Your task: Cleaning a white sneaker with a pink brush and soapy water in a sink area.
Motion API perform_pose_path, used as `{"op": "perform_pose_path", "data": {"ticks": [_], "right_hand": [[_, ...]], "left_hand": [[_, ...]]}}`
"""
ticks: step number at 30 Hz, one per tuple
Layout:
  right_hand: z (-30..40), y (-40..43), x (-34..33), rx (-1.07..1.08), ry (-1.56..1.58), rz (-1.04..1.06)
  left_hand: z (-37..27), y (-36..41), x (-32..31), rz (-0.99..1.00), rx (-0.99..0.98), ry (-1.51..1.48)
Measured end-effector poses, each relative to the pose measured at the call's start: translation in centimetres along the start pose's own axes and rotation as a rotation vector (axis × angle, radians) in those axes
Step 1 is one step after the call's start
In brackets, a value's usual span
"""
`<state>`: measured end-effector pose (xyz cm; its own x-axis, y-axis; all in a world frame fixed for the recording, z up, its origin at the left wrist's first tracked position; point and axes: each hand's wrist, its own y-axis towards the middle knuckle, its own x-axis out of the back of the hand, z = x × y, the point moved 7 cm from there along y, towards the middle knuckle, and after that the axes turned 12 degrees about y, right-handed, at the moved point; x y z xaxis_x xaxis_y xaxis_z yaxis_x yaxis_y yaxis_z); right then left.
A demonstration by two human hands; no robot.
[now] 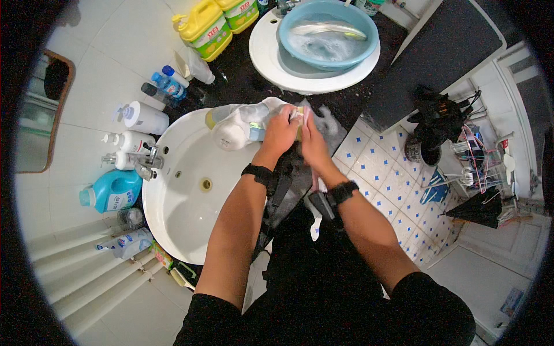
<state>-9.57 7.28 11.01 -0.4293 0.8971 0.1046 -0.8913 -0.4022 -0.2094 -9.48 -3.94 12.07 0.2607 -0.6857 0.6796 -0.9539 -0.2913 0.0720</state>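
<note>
My left hand (281,132) and my right hand (314,140) meet above the front edge of the dark countertop. Between their fingers is a small yellowish item (299,113), wet and partly hidden; its kind is unclear. Left of my hands, a white and grey item (230,135) with yellow and pale-green parts rests over the rim of the white washbasin (181,229). Its rounded white end bears a small dark mark. White foam (331,123) spreads on the counter beside my right hand.
A blue plastic basin (329,65) of sudsy water stands in the second washbasin (264,56). Yellow detergent jugs (207,30), small bottles (171,86), pump bottles (145,117) and a turquoise jug (114,190) line the wall near the tap (151,162). Black umbrella (478,209) at right.
</note>
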Motion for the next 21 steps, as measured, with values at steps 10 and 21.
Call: {"op": "perform_pose_path", "data": {"ticks": [10,21], "right_hand": [[-0.8,5.3,4.0,-0.188,0.060,0.088],[6.6,17.9,13.6,0.378,-0.771,0.199]], "left_hand": [[-1.6,0.0,-0.1,-0.044,-0.030,0.102],[-2.3,-0.6,0.0,-0.206,0.023,0.227]]}}
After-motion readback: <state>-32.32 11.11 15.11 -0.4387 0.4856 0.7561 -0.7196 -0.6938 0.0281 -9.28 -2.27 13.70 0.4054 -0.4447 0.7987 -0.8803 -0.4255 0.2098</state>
